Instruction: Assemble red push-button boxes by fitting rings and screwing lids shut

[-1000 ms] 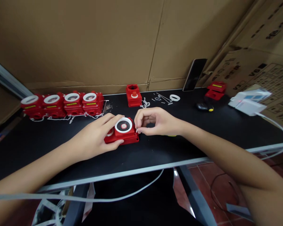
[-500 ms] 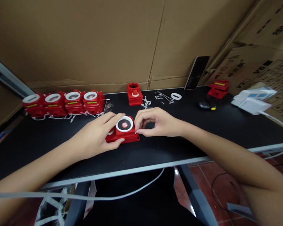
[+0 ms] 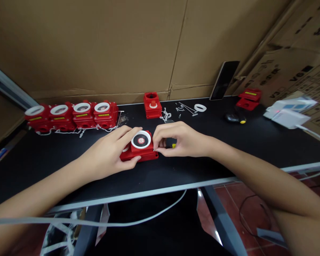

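A red box with a white ring and dark round window (image 3: 141,139) lies near the front middle of the black table. My left hand (image 3: 110,153) grips its left side, fingers behind and thumb in front. At the box's right edge, my right hand (image 3: 173,139) pinches with thumb and forefinger; whatever lies between those fingertips is too small to make out. Partly hidden behind my right hand is a dark object with a yellow part (image 3: 174,145).
Several red boxes (image 3: 82,115) line the back left. Another red box (image 3: 152,105), small screws (image 3: 180,107), a white ring (image 3: 200,108), a phone (image 3: 224,80), a black-yellow tool (image 3: 234,118), red parts (image 3: 249,99) and a white device (image 3: 290,112) with a cable stand behind and right.
My right fingers have closed slightly more at the box's edge, and more of the yellow part shows beneath that hand. My left hand keeps its grip. The view has shifted slightly.
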`<state>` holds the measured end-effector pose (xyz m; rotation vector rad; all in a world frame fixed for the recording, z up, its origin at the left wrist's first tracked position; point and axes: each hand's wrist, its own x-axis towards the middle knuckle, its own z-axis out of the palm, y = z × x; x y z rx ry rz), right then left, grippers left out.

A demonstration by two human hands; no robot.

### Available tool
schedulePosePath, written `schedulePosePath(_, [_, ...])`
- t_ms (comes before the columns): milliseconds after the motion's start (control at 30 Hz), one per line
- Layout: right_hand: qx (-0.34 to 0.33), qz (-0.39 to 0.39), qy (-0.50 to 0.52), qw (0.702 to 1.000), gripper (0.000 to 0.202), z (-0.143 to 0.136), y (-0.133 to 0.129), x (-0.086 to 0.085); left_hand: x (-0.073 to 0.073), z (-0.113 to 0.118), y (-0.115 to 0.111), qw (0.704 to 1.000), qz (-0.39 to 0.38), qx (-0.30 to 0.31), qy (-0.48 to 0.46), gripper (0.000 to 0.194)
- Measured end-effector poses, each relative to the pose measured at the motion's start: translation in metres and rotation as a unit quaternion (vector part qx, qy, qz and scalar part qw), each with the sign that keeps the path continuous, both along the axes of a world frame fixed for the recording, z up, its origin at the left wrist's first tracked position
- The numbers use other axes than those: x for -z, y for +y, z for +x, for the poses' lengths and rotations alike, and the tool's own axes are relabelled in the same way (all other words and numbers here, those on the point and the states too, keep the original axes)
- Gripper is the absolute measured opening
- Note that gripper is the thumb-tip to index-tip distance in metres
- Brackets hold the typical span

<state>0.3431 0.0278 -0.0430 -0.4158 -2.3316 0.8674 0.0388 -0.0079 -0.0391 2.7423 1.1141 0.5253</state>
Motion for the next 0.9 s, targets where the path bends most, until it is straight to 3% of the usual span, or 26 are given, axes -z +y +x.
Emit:
schedulePosePath(367, [-0.003,0.014,0.000,1.000,0.004,0.006,0.005,-0.005,0.003,-0.001,0.000,0.999,0.038,0.010,0.015,0.069])
schedulePosePath(567, [0.054,-0.009,-0.148,0.988,0.019,0.027,0.008,-0.029,0.003,-0.001,-0.001,0.999,0.041,0.006,0.018,0.069])
schedulePosePath(667, [0.091,-0.041,-0.263,0.960,0.028,0.037,0.010,-0.038,0.003,-0.001,0.000,0.999,0.041,0.007,0.019,0.070])
schedulePosePath(833, [0.157,-0.061,-0.493,0.853,0.040,0.046,0.011,-0.042,0.004,-0.001,0.000,0.999,0.039,0.005,0.021,0.071])
schedulePosePath(900, [0.156,-0.060,-0.523,0.836,0.039,0.046,0.011,-0.042,0.004,-0.002,0.000,0.999,0.039,0.006,0.022,0.071])
